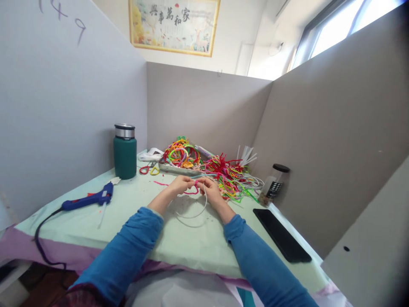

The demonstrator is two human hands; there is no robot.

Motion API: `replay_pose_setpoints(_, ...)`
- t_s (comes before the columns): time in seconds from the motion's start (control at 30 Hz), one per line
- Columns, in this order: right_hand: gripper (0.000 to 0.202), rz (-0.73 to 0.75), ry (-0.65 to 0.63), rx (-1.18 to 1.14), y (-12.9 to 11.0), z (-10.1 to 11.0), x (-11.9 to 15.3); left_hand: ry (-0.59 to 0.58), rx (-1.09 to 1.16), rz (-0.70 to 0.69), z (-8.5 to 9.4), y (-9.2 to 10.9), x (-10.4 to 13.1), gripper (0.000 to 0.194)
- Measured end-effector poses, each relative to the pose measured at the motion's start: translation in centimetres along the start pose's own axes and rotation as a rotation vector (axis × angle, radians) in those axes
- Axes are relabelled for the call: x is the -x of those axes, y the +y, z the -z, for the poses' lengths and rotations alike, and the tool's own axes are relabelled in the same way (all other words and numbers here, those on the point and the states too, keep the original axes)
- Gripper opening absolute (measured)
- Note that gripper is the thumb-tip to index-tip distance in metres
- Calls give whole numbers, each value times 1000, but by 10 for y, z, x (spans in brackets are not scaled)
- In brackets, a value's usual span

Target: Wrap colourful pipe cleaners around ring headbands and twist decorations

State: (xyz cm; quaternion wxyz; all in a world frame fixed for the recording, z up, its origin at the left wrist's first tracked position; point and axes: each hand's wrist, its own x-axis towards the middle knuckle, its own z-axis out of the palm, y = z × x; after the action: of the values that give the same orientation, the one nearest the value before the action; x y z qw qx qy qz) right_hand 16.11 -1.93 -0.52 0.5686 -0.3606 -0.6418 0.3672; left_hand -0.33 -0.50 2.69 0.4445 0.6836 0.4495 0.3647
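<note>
My left hand and my right hand meet over the middle of the table, fingertips nearly touching. Both are closed in a pinch on a pink fuzzy stem, which bends in a small loop below the fingers. One end of the pink stem sticks out left behind my left hand. A thin white curved wire hangs from my right fingers and arcs down to the left above the tabletop. How the wire and the stem join is hidden by my fingers.
A tray and pile of colourful stems lie behind my hands. Left are a green bottle, scissors and a blue glue gun with a cord. Right are a clear jar and a black phone. Grey partitions surround the table.
</note>
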Motion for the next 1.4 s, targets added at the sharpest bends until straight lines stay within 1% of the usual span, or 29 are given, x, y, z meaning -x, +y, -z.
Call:
replay_pose_setpoints(0.1,24,2,24,11,1,0,0,-42,28,8,0,4,3,49)
replay_pose_setpoints(0.23,23,20,37,11,-1,-1,0,-101,123,35,1,6,6,52)
replay_pose_setpoints(0.33,24,-1,30,-10,-2,-1,1,-119,158,34,1,6,6,53)
replay_pose_setpoints(0.43,26,-13,29,-27,-2,-2,1,-105,167,30,1,7,6,53)
replay_pose_setpoints(0.57,24,8,40,-32,2,-1,-1,-87,146,30,1,8,7,52)
replay_pose_setpoints(0.7,23,9,31,-41,5,0,-1,-90,129,26,1,8,8,50)
replay_pose_setpoints(0.83,23,-4,18,-61,3,0,0,-76,115,30,1,8,8,48)
replay_pose_setpoints(1.0,20,13,38,-48,-1,-1,2,-65,101,26,1,8,8,45)
replay_pose_setpoints(1.4,25,3,49,-39,0,-2,1,-5,99,44,-1,6,4,44)
